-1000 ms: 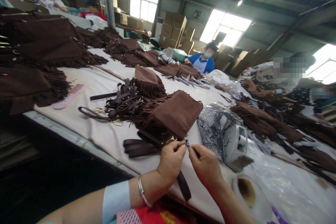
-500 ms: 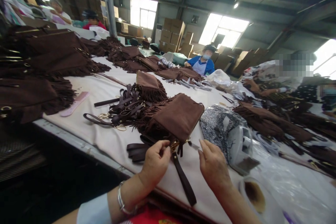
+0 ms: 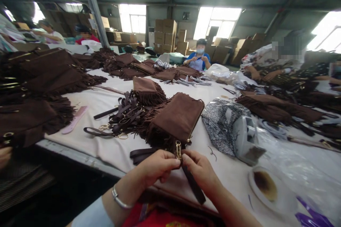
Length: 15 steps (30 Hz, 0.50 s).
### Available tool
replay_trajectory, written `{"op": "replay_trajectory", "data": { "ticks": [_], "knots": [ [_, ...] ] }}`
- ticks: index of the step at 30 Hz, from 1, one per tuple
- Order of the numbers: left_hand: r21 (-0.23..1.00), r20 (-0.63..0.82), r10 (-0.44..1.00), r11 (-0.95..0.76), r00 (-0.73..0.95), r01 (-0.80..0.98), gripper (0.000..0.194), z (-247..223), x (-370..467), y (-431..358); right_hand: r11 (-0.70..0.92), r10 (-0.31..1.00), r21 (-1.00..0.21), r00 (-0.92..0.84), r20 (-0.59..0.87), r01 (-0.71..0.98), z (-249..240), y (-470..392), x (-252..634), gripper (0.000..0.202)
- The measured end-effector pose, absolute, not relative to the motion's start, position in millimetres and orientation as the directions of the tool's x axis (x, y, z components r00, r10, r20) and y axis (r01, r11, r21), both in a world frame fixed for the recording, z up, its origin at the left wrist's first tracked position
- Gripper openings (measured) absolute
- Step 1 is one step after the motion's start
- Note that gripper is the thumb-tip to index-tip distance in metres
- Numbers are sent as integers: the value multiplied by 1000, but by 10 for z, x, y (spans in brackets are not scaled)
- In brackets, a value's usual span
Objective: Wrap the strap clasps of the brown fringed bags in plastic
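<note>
A dark brown fringed zip pouch lies on the white-covered table, its zip edge toward the right. At its near corner hangs a gold snap clasp, joined to a dark leather wrist strap. My left hand is closed, thumb and finger pinching the strap's end just below the clasp. Opposite it, my right hand is closed on the same end, fingertips touching the clasp. The strap's loop trails under my right hand toward me. Folded dark straps rest beside my left hand.
Loose straps with gold rings and a pink comb lie to the left. Fringed pouches are piled at far left. A tape dispenser, tape roll and clear plastic are right. A co-worker sits opposite.
My right hand has moved left from beside the pouch corner to the clasp; the small pale piece it held no longer shows. A dark thread now shows on the table. The view has levelled.
</note>
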<state>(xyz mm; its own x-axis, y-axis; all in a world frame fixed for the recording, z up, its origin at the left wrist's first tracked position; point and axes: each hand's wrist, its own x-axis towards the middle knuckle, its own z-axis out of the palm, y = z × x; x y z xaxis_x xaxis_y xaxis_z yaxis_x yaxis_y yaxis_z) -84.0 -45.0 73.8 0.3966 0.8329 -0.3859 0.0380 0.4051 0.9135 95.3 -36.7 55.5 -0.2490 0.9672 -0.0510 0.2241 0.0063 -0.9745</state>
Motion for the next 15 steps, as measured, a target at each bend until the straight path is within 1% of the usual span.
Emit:
{"op": "replay_trajectory", "data": {
  "ticks": [1,2,3,4,6,8,9,11,13,15],
  "knots": [
    [901,-408,801,431,438,51,24,769,-845,-481,-47,954,-986,-286,-92,159,570,-376,944,31],
    [905,-408,783,415,470,94,23,798,-840,-526,-109,937,-989,-321,-135,99,582,-391,928,33],
    [921,-386,775,357,499,157,20,827,-826,-581,-169,921,-984,-349,-175,45,593,-408,909,33],
    [936,-350,766,266,539,229,16,860,-809,-640,-223,907,-975,-365,-208,2,602,-427,891,31],
    [942,-245,727,23,642,334,11,946,-777,-737,-292,899,-955,-357,-252,-61,619,-460,871,26],
    [897,-115,709,-226,696,379,15,1055,-761,-756,-317,910,-940,-321,-263,-129,639,-483,891,23],
    [850,-37,732,-334,680,406,17,1109,-758,-725,-333,910,-928,-315,-270,-166,649,-494,920,24],
    [699,146,811,-490,566,522,19,1190,-756,-594,-391,893,-895,-324,-312,-216,666,-526,1009,30],
    [501,302,838,-545,454,672,19,1207,-756,-415,-438,869,-871,-353,-347,-221,669,-580,1127,33],
    [300,363,812,-566,457,768,30,1161,-755,-239,-448,858,-868,-375,-350,-214,657,-656,1253,31]
  ]
}}
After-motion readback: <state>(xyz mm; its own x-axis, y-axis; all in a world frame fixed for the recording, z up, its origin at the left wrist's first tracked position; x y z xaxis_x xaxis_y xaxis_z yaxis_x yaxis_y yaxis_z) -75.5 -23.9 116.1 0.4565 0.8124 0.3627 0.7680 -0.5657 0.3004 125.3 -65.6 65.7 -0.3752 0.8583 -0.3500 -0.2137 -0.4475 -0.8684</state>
